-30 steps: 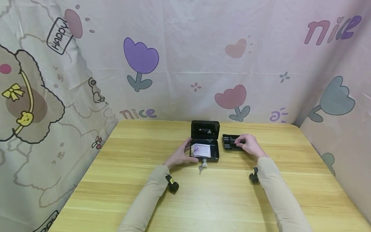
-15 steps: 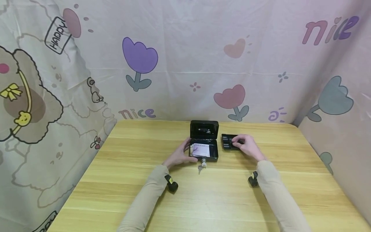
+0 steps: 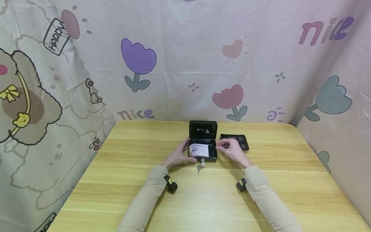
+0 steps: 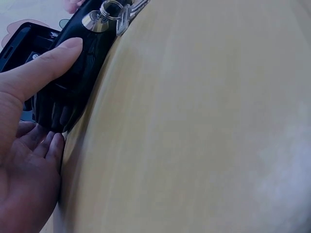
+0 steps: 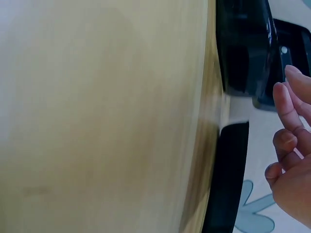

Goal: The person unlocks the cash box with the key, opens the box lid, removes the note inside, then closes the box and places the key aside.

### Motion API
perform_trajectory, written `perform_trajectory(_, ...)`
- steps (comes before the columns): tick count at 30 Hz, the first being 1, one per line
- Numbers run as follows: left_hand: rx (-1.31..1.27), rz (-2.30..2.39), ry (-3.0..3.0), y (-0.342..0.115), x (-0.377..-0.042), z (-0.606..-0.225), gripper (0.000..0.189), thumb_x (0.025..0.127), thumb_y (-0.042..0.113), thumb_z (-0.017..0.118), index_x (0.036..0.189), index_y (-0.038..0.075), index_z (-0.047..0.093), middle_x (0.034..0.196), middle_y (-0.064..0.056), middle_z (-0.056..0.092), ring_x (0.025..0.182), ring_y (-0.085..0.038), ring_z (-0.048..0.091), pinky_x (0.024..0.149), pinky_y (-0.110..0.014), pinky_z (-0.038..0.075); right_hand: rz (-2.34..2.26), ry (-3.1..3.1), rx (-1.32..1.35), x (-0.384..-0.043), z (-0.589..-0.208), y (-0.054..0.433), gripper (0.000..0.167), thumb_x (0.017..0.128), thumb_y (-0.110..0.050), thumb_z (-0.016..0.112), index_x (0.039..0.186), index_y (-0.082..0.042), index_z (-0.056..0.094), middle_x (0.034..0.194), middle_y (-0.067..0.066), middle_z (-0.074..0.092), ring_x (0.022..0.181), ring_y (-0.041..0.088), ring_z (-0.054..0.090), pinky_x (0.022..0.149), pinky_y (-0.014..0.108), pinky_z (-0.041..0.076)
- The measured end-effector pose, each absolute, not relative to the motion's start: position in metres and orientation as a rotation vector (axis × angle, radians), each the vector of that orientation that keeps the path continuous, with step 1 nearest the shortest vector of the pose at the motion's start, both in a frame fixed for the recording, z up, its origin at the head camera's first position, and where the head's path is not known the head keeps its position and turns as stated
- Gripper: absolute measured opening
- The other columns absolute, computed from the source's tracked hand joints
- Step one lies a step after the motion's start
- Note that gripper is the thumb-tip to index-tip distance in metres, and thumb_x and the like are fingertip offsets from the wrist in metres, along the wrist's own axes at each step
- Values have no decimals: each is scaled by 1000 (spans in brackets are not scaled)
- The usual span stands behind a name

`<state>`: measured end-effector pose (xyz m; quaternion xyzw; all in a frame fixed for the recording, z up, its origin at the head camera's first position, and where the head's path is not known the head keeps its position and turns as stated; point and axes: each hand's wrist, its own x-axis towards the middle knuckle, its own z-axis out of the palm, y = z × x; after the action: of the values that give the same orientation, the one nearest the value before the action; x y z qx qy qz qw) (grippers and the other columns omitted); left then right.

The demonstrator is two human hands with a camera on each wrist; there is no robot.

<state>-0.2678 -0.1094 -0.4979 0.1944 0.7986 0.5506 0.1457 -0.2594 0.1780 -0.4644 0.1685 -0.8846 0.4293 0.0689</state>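
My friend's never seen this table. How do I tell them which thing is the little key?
Start at the wooden table and find the black box near its far edge. A silver lock sits on the box's front, and the key is beside it, nearer the person. Unlike the round lock, it's flat with a narrow blade.

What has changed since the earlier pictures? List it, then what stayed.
The right hand has moved left, from over the black tray to beside the open box, uncovering more of the tray; whether it holds anything is unclear. Unchanged: the left hand touching the box, the papers inside, the keys at its front.
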Motion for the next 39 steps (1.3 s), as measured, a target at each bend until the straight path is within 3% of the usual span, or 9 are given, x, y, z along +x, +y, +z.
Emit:
perform_trajectory(4, 562, 1590, 2310, -109, -269, -500, 117, 77, 14, 87, 162, 3, 7, 168, -20, 16, 154, -38, 25, 129, -48, 21, 1306, -2662, 515, -259, -466, 169, 18, 85, -12, 79, 101, -2, 77, 91, 11, 78, 82, 18, 66, 77, 30, 58)
perform_trajectory(6, 564, 1594, 2310, -109, -269, -500, 116, 77, 14, 87, 162, 3, 8, 168, -20, 16, 154, -39, 25, 129, -49, 21, 1317, -2669, 513, -259, -466, 165, 20, 85, -13, 79, 101, -1, 77, 90, 11, 77, 72, 13, 59, 64, 22, 49)
perform_trajectory(8, 564, 1593, 2310, -110, -268, -500, 116, 78, 15, 87, 162, 3, 8, 168, -20, 16, 154, -39, 24, 129, -49, 21, 1320, -2684, 501, -258, -464, 160, 20, 85, -14, 79, 101, -1, 77, 88, 12, 77, 69, 12, 54, 60, 19, 41)
perform_trajectory(10, 566, 1593, 2310, -110, -268, -500, 116, 78, 15, 87, 162, 3, 8, 168, -21, 15, 154, -40, 24, 129, -49, 21, 1316, -2700, 493, -258, -464, 156, 20, 85, -13, 79, 100, 0, 77, 88, 12, 78, 72, 15, 56, 63, 22, 44)
perform_trajectory(13, 564, 1599, 2305, -109, -268, -501, 117, 77, 16, 88, 162, 3, 8, 168, -20, 15, 154, -40, 24, 129, -50, 22, 1283, -2730, 485, -258, -465, 151, 20, 85, -14, 79, 101, -1, 77, 90, 11, 79, 88, 23, 67, 82, 36, 55)
perform_trajectory(16, 556, 1609, 2302, -109, -268, -502, 118, 77, 17, 88, 162, 4, 8, 169, -20, 15, 154, -40, 24, 128, -50, 22, 1257, -2747, 494, -259, -467, 148, 21, 86, -14, 79, 102, -1, 77, 91, 10, 79, 98, 28, 71, 95, 50, 55)
perform_trajectory(26, 545, 1583, 2328, -107, -265, -500, 118, 77, 18, 88, 162, 5, 8, 168, -20, 17, 154, -39, 26, 128, -49, 23, 1244, -2756, 484, -263, -472, 142, 26, 84, -17, 81, 102, 0, 76, 88, 10, 80, 91, 25, 73, 73, 25, 53)
perform_trajectory(32, 542, 1575, 2332, -107, -266, -499, 118, 77, 19, 89, 162, 5, 8, 169, -19, 17, 154, -38, 26, 128, -48, 24, 1236, -2784, 431, -264, -472, 139, 33, 82, -20, 83, 106, 1, 75, 89, 11, 80, 93, 25, 75, 77, 30, 58)
perform_trajectory(39, 538, 1588, 2322, -107, -266, -499, 117, 77, 18, 88, 162, 6, 8, 169, -19, 17, 154, -39, 25, 128, -49, 24, 1241, -2835, 354, -268, -471, 135, 37, 83, -22, 83, 111, 0, 74, 90, 9, 80, 96, 25, 74, 87, 38, 56)
